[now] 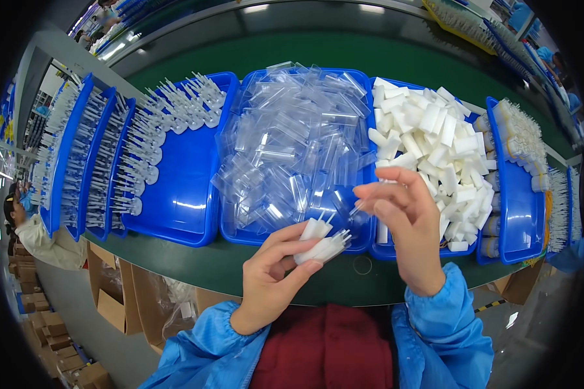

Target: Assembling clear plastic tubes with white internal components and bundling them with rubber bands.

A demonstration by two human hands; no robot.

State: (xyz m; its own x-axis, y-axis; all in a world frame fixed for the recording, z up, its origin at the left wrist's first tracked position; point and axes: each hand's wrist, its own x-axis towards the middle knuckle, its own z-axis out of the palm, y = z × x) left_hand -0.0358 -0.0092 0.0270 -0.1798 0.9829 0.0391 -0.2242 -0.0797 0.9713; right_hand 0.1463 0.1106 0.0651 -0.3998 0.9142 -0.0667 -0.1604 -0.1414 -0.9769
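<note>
Long dark green conveyor-style worktable runs across the view, bins lined up on it. Biggest bin: blue plastic tray left of centre, mostly bare floor, with white handled brush-like parts ranked along its back and left side. Next to it, blue plastic bin heaped with clear plastic sleeves. Right of that, blue plastic bin piled with white rectangular plastic blocks. Far right, narrower blue tray with rows of white capped pieces. Far left, upright blue racks of thin white sticks. Brown cardboard boxes under the table edge; another person at far left.

Both forearms in blue sleeves. Left hand clamped around a small bunch of white plastic pieces, held over the table's near edge in front of the sleeve bin. Right hand raised just beside it, thumb and fingertips pinched on something thin and clear, probably one sleeve, too transparent to tell. Hands near, not touching.
</note>
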